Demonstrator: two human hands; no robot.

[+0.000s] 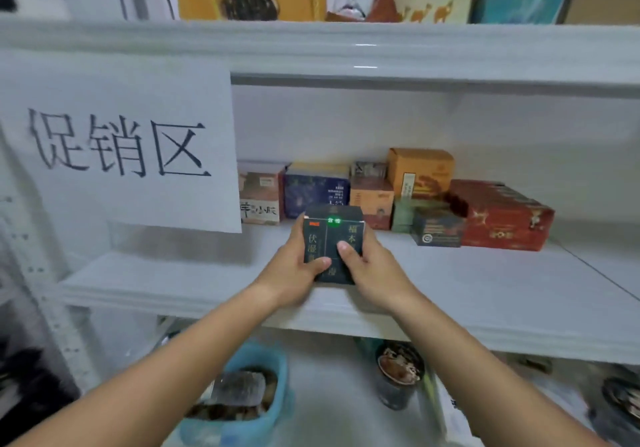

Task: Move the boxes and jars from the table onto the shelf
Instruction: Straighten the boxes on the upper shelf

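A dark green box [329,235] with gold lettering is held over the middle shelf [485,280], near its front edge. My left hand [294,270] grips its left side with the thumb across the front. My right hand [367,266] grips its right side, thumb also on the front. At the back of the shelf stand several boxes: a pale one [259,197], a dark blue one [317,190], an orange one [420,169] and a long red one [502,214].
A paper sign [121,141] with large black characters hangs at the shelf's left. Above, the upper shelf [346,48] holds colourful flat packages. Below, a blue tub [242,387] and a dark jar [398,374] stand on the lower level.
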